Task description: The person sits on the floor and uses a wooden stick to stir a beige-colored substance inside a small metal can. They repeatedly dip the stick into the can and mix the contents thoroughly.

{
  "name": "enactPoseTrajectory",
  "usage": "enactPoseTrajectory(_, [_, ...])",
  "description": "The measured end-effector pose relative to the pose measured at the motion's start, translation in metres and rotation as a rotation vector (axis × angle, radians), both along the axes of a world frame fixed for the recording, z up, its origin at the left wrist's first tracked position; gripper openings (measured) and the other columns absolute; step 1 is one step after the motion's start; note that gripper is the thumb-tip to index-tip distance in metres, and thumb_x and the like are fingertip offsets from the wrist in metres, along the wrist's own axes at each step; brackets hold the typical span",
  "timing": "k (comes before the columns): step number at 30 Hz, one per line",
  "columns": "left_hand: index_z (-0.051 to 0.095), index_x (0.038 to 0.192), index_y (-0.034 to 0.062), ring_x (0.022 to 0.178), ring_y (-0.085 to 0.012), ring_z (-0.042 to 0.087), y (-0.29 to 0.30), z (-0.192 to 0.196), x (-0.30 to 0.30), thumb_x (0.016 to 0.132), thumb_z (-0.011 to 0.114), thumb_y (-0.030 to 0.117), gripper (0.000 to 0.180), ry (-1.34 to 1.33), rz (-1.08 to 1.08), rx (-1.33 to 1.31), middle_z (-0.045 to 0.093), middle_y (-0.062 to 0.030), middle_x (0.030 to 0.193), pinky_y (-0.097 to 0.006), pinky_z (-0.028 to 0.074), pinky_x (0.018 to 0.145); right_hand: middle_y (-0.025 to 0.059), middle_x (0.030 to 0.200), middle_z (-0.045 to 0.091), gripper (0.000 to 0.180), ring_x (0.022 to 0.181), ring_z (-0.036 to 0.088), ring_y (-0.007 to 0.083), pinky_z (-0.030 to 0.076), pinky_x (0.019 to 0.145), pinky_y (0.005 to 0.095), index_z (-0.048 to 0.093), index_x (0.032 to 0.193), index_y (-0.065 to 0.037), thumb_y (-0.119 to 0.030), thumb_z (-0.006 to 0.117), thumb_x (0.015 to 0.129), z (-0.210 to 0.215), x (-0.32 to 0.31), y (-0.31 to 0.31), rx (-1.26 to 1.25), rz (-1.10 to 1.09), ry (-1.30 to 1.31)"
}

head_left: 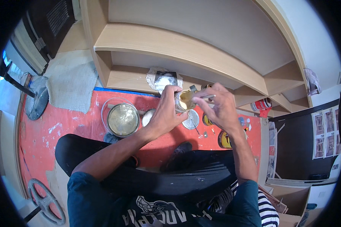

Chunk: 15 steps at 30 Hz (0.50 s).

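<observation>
My left hand (166, 109) is wrapped round a small open container (179, 107) and holds it up in front of the shelf unit. Cream-yellow paint or paste (185, 99) shows inside it and on its rim. Over the container's right side, my right hand (221, 105) pinches a thin pale stick-like tool (208, 97). Its far end is hidden by my fingers, so I cannot tell its exact kind. Beneath my hands stand a large round metal can (123, 119) with a wire handle and a round pale lid or tin (191, 119) with a thin tool across it.
A wooden shelf unit (159, 39) fills the far side, with a dark-and-white item (166, 78) on its low shelf. Yellow-and-black cans (224, 140) stand right on the red floor sheet (75, 125). A red-and-white can (261, 104) rests by the shelves. Round-based stands (37, 99) are left.
</observation>
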<state>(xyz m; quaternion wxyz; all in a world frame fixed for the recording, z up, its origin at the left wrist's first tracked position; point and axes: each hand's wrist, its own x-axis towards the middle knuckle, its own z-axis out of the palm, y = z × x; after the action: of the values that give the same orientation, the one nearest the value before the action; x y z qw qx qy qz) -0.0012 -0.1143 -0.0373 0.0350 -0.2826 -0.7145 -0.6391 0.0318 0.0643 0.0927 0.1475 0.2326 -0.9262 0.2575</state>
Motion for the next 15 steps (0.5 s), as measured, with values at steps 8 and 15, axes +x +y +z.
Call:
enactPoseTrajectory(8, [0.039, 0.132, -0.001, 0.121, -0.0416, 0.051, -0.0007, 0.0012, 0.0, 0.072, 0.083, 0.004, 0.074, 0.031, 0.012, -0.011, 0.047, -0.0239, 0.124, -0.049, 0.043, 0.106, 0.0086, 0.087, 0.076, 0.011, 0.077, 0.064, 0.0243, 0.053, 0.074, 0.0364, 0.079, 0.096, -0.006, -0.012, 0.082, 0.088, -0.0039, -0.001, 0.0012, -0.081, -0.029, -0.031])
enactPoseTrajectory(15, [0.039, 0.132, -0.0008, 0.121, -0.0408, 0.051, 0.0005, -0.0005, 0.0026, 0.071, 0.084, 0.004, 0.075, 0.018, -0.006, 0.003, 0.046, -0.0232, 0.123, -0.048, 0.043, 0.106, 0.0083, 0.087, 0.076, 0.014, 0.077, 0.063, 0.0261, 0.051, 0.072, 0.0382, 0.079, 0.098, -0.007, -0.014, 0.083, 0.087, 0.0003, -0.0003, -0.0028, 0.009, 0.015, 0.016])
